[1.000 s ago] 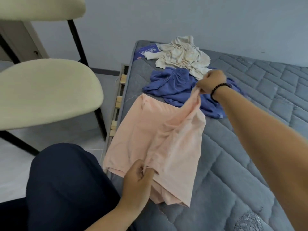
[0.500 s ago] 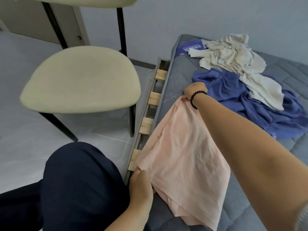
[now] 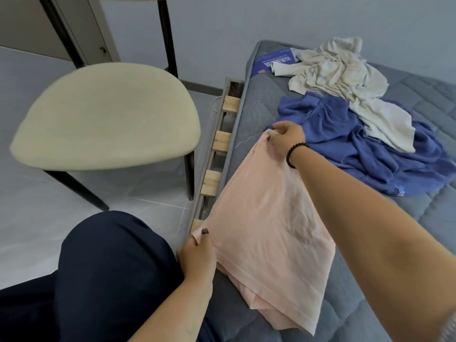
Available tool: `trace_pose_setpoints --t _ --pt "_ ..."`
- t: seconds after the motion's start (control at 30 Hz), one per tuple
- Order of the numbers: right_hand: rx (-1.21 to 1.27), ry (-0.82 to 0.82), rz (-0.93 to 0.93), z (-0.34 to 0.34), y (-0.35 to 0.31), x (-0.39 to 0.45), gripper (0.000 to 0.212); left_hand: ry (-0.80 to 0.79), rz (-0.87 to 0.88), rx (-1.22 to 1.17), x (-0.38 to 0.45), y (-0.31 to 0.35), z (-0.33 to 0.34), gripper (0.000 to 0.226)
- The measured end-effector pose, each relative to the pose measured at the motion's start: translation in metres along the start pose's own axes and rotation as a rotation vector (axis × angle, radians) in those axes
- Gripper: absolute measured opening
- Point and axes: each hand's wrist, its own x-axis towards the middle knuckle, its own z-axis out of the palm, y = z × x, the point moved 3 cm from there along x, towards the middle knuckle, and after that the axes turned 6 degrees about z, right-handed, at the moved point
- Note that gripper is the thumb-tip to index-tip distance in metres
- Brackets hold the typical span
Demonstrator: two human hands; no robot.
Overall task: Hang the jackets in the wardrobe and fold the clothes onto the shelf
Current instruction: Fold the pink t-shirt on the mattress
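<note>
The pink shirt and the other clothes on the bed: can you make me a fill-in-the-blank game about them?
1. Both hands, the left hand and the right hand, hold the ____ shirt.
2. The cream top lies partly on top of the ____ garment.
3. All the clothes lie on a grey ____.
4. The right wrist wears a black beaded ____.

Missing words: pink; blue; mattress; bracelet
</note>
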Motion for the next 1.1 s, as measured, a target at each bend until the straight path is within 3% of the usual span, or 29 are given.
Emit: trace_pose_setpoints --t 0.13,0.2,0.43,0.67,0.8,0.97,1.1 --pt "-0.085 -0.143 -0.172 0.005 0.004 -0.041 0.059 -0.018 -0.025 -0.021 0.011 -0.002 0.006 0.026" --pt "-0.255 -0.149 -0.265 0.004 0.010 -0.065 0.067 -0.049 0.009 -0.010 0.014 0.003 0.009 0.026" --pt "-0.760 -0.181 -0.324 0.010 0.091 -0.179 0.068 -0.017 0.095 0.119 0.018 0.012 0.004 0.031" --pt "-0.861 -0.097 -0.305 -0.005 0.153 -0.251 0.068 0.019 0.271 0.249 0.020 0.015 -0.010 0.040" --pt "-0.609 0.029 -0.112 -0.022 0.175 -0.283 0.078 -0.071 0.233 0.245 0.020 0.015 -0.013 0.037" --pt "0.133 0.202 0.139 -0.041 0.173 -0.313 0.064 -0.236 0.267 0.388 0.004 0.016 -0.013 0.032" --pt "0.245 0.155 0.363 -0.061 0.178 -0.302 0.062 -0.196 0.261 0.392 -0.001 0.019 -0.018 0.032"
